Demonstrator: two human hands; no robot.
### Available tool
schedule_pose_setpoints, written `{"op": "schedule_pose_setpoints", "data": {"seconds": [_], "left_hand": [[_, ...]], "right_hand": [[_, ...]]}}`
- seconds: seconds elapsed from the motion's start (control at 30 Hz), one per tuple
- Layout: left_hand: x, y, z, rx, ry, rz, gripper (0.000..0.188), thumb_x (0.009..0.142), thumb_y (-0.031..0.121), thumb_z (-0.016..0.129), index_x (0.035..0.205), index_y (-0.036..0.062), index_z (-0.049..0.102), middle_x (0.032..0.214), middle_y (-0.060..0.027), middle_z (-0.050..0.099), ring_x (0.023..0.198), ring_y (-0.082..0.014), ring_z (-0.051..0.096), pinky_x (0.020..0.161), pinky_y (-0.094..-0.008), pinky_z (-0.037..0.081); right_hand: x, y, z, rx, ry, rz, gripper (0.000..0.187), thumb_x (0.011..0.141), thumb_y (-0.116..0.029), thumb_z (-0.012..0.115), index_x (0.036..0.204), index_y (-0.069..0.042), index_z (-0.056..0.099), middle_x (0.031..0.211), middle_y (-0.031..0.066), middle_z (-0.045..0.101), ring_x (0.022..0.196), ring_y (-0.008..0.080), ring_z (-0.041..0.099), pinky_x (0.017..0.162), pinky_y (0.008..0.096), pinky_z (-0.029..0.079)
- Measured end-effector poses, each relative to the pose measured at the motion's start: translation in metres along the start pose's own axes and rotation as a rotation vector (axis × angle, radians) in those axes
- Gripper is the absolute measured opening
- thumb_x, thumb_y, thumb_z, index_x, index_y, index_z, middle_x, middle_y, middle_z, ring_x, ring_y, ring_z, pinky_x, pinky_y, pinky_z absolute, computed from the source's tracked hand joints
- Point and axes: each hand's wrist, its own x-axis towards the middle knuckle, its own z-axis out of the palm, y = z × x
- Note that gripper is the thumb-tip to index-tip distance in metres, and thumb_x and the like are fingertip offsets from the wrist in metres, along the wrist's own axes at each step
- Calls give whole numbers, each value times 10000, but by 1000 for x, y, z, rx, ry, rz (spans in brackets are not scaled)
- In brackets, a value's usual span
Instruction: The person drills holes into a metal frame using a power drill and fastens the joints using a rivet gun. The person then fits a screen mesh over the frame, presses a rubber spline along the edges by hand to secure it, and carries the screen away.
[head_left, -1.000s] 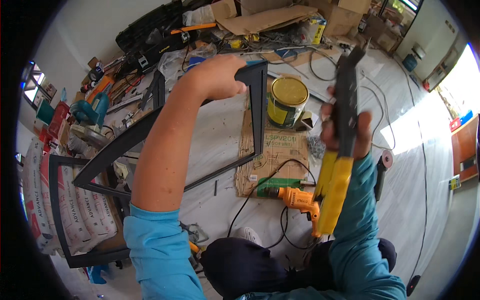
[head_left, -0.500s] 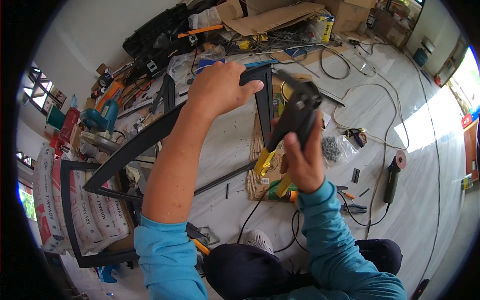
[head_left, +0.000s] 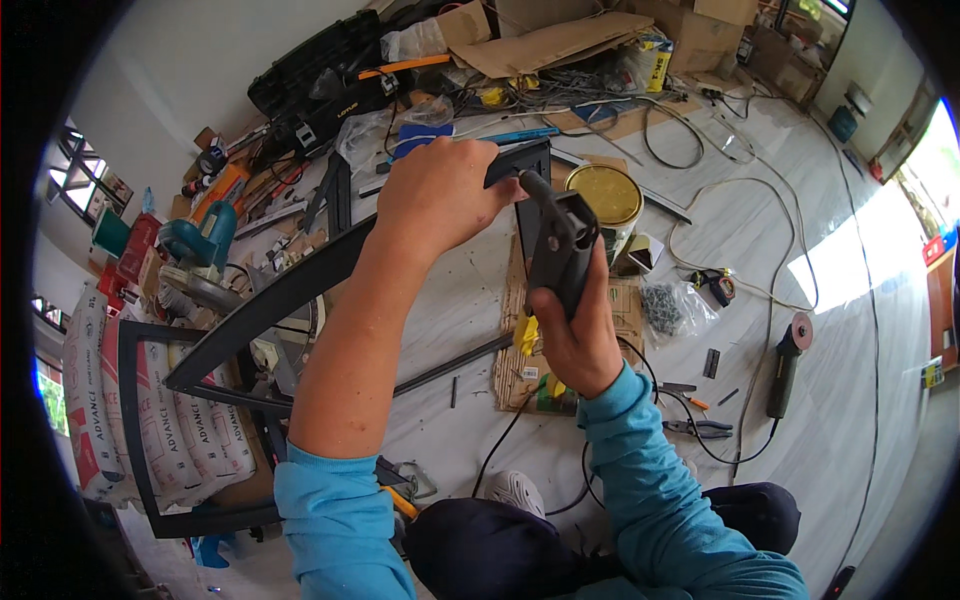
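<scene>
My left grip (head_left: 435, 190) is closed over the upper bar of a black frame (head_left: 285, 292), the fingers mostly out of sight, while my right grip (head_left: 580, 345) is wrapped around the dark body of a black-and-yellow hand tool (head_left: 555, 260). The key line runs from the tool's nose to the frame's far corner: that corner lies ahead of my right grip and a little to its left, and my left grip is the nearer of the two to the bar. The bar's long axis climbs from low on my left to high near the middle; the tool's points away from me, nose leaning left, beside my left fingertips. Whether nose meets metal, I cannot tell. A second ago the tool was blurred, well to the right, its yellow handles above an orange drill; now it sits close against the corner, and my left grip has stayed on the bar. Past the tool stands a round tin (head_left: 605, 195), near the cardboard (head_left: 622, 300); to the right, a clear bag of small parts (head_left: 675, 310) and an angle grinder (head_left: 785, 370) lie on the pale floor (head_left: 750, 235).
</scene>
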Motion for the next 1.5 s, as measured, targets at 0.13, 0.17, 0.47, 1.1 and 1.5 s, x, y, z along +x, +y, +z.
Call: {"op": "schedule_pose_setpoints", "data": {"seconds": [0.13, 0.17, 0.47, 1.1, 1.5], "left_hand": [[-2, 2, -1, 55, 27, 2, 384, 754, 441, 699, 838, 66, 684, 754, -139, 670, 756, -319, 666, 665, -410, 529], [-2, 2, -1, 53, 29, 2, 384, 754, 441, 699, 838, 66, 684, 754, -139, 670, 756, -319, 666, 665, -410, 529], [-10, 15, 19, 79, 233, -52, 694, 729, 714, 579, 764, 22, 616, 719, -170, 658, 741, -347, 669, 626, -439, 530], [0, 15, 17, 89, 241, -93, 720, 721, 726, 566, 725, 8, 618, 689, -190, 649, 697, -367, 669, 617, -445, 529], [5, 7, 16, 89, 221, -102, 706, 669, 715, 621, 733, 12, 620, 722, -171, 660, 714, -357, 668, 626, -446, 527]], "right_hand": [[7, 7, 7, -224, 33, -130, 745, 855, -39, 615, 1445, -5, 161, 1203, 284, 526, 1044, 383, 588, 854, 386, 470], [10, 8, 7, -188, 41, -124, 726, 854, -36, 614, 1442, -11, 188, 1188, 275, 537, 1019, 369, 599, 843, 376, 474], [4, 8, 5, 105, -87, 191, 822, 823, -108, 685, 1448, 4, 162, 1329, 246, 446, 1223, 332, 474, 1012, 371, 358], [-20, 67, 27, 48, -41, 377, 478, 708, -267, 782, 1037, 24, 595, 774, 112, 597, 739, 157, 577, 671, 272, 473], [-55, -7, -19, -258, 168, -67, 683, 697, 19, 758, 1321, -78, 499, 910, 156, 636, 695, 240, 632, 557, 299, 491]]}}
